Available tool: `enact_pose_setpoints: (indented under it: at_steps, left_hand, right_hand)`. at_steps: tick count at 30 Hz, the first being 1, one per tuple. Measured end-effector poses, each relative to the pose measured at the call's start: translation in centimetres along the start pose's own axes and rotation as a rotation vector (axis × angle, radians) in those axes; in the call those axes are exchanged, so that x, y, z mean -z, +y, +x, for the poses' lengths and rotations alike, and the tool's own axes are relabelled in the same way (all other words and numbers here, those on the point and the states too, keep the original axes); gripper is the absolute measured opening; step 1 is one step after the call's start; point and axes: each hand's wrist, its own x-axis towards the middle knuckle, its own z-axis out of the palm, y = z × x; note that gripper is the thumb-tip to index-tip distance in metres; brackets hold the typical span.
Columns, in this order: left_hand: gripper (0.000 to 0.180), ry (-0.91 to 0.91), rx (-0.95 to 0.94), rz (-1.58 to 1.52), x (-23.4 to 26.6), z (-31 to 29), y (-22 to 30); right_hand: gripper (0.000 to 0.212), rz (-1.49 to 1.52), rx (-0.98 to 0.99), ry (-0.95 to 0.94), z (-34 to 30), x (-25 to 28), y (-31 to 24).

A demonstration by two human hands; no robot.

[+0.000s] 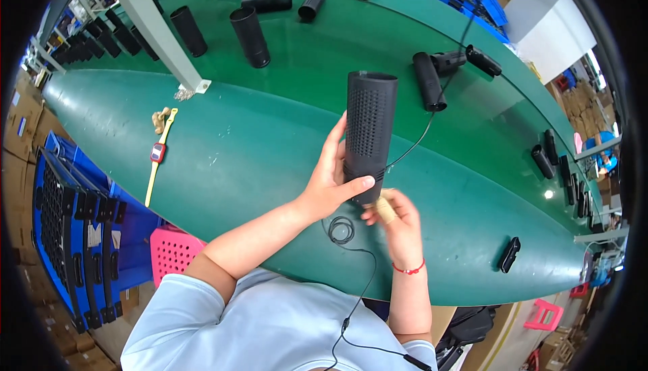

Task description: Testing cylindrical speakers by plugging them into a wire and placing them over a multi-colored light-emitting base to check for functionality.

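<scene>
My left hand (329, 180) is wrapped round the lower part of a black plastic cylinder housing (370, 118). It stands nearly upright above the table, its open end on top and small perforations along its wall. Against the bottom end of the housing is my right hand (399, 226), fingers curled in and a beige wrapping on one digit. What its fingertips hold, if anything, is hidden and slightly blurred. A thin black cable (422, 135) passes behind the housing toward the upper right. Below my hands lies a loosely coiled black cable (341, 230).
Black cylinder housings (251, 39) stand and lie on the green belt (317, 54), several at far left and right. A metal post (152, 30) rises at left. On the near table (236, 148) are a yellow-strapped watch (158, 153) and a small black part (509, 255). Blue crates (88, 229) stand left.
</scene>
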Motion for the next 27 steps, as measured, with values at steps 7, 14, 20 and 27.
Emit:
enact_pose_setpoints:
  at_steps: [7,14,20,27]
  left_hand:
    - [0.096,0.001,-0.026,-0.244,1.1,-1.8,-3.0]
    - [0.103,-0.104,-0.055,-0.012,1.5,-2.3,-3.1]
    - [0.097,-0.026,-0.050,0.143,1.4,-2.9,-3.6]
    - [0.089,-0.132,-0.300,0.657,1.9,-3.3,-3.2]
  right_hand:
    - [0.023,0.433,-0.094,-0.096,1.1,0.0,2.8]
    - [0.025,0.556,-0.093,-0.115,1.3,0.1,3.8]
    - [0.026,0.549,-0.110,-0.128,1.1,0.3,4.0]
    - [0.025,0.736,-0.294,-0.126,1.3,0.4,4.8]
